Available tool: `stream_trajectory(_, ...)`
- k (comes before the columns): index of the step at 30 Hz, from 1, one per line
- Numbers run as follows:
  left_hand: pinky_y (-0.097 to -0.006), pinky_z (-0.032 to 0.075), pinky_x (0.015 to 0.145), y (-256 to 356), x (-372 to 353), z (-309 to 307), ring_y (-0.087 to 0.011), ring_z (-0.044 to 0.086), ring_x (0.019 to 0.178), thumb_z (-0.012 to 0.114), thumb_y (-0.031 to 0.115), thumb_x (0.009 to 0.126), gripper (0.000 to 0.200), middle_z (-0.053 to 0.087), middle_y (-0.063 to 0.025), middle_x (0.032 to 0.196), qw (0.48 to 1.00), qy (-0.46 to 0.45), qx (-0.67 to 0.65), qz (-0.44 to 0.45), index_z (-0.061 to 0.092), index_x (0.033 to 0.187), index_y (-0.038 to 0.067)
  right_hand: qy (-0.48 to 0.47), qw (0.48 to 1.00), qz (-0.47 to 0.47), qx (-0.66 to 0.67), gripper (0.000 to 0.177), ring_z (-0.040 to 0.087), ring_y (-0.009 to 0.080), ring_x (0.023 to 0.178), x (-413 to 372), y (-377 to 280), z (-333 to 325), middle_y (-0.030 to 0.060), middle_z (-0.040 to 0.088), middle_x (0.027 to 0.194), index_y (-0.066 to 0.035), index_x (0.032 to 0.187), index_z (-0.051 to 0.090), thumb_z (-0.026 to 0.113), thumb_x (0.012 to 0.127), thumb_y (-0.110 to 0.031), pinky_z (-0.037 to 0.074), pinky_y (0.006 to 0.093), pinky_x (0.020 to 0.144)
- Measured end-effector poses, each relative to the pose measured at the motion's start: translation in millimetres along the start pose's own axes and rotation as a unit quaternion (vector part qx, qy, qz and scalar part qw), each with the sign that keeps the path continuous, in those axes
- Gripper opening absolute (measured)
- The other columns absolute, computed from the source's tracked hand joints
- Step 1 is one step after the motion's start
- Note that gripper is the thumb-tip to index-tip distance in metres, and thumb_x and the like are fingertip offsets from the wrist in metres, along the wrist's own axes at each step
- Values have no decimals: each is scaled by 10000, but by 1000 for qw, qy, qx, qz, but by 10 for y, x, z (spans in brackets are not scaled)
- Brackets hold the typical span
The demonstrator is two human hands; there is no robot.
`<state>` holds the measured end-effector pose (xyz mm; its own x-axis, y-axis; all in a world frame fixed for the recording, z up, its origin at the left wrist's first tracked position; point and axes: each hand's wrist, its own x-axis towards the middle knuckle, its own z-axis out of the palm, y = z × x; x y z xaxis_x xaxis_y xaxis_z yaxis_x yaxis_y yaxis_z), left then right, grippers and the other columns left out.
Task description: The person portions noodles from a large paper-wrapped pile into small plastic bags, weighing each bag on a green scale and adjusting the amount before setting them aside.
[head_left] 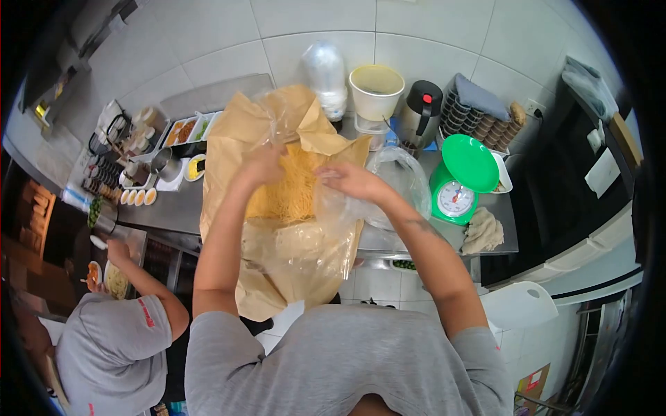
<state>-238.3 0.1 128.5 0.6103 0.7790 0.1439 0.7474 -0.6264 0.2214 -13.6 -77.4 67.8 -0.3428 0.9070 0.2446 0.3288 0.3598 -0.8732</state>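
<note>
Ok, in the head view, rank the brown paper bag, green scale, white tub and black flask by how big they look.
1. brown paper bag, by far, though it is nearest the camera.
2. green scale.
3. white tub and black flask: too alike to rank.

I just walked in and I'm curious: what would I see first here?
A big brown paper bag of thin yellow noodles fills the middle, left hand and right hand at its opening. A bright green kitchen scale stands on the steel counter to its right.

Head view, fisheye, steeply downward, close above counter (pixel 173 208)
</note>
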Motion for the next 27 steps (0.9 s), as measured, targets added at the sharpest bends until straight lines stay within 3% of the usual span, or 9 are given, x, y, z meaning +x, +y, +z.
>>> stream_trajectory(3,-394,422,882,2,-48,492,-341,555,998,566,78,681,419,590,-225,1015,997,-55,51,-25,559,1099,42,-75,967,177,-166,582,609,296,899,349,-66,-20,175,625,1016,0,1332,320,503,783,-60,492,406,687)
stream_trajectory(5,-372,419,888,-123,113,456,-316,547,1027,600,93,682,474,587,-214,1053,994,-106,-11,2,529,1143,12,-46,937,178,-297,639,612,318,853,616,119,-188,211,619,981,27,1356,228,469,768,-35,496,409,667)
stream_trajectory(8,-391,436,867,-158,198,8,-338,558,1002,558,105,716,433,597,-209,1031,996,-15,-69,-57,545,1146,59,24,915,246,-318,687,618,346,802,709,106,-441,274,605,920,63,1367,139,422,744,-9,497,415,644)
stream_trajectory(10,-384,441,843,-161,214,-237,-332,567,990,556,116,740,394,596,-211,1039,993,75,-75,-47,551,1126,40,32,908,244,-340,615,622,330,786,660,97,-526,263,612,895,49,1341,239,436,766,-45,492,416,629)
stream_trajectory(14,-364,425,834,58,174,-763,-321,544,984,539,101,767,290,588,-186,990,979,109,-170,-33,582,1040,11,39,912,197,-357,390,624,315,776,648,476,-680,242,620,876,9,1177,508,471,814,-131,485,413,641)
stream_trajectory(17,-350,412,830,132,164,-897,-312,521,961,523,64,766,244,555,-159,931,977,156,-145,6,596,989,-2,137,935,119,-303,251,621,325,800,497,386,-694,210,628,893,-17,986,617,490,838,-174,479,400,683)
stream_trajectory(20,-362,406,817,218,131,-901,-317,506,927,514,25,740,233,521,-152,890,974,188,-122,22,600,953,-13,147,954,208,-161,245,582,362,921,290,85,-819,213,613,958,-42,986,606,492,815,-175,453,419,792)
stream_trajectory(23,-382,408,803,247,111,-880,-335,505,907,512,0,711,251,517,-162,885,972,206,-113,30,598,946,-17,303,906,161,-250,193,599,253,788,15,-149,-834,158,627,858,-21,924,604,492,854,-161,447,330,717)
stream_trajectory(27,-394,414,809,140,23,-674,-356,507,913,526,-4,694,295,527,-181,904,962,261,-60,60,591,981,-3,401,897,108,-151,180,563,207,737,-254,-295,-848,138,610,821,-29,952,582,491,866,-158,438,308,706)
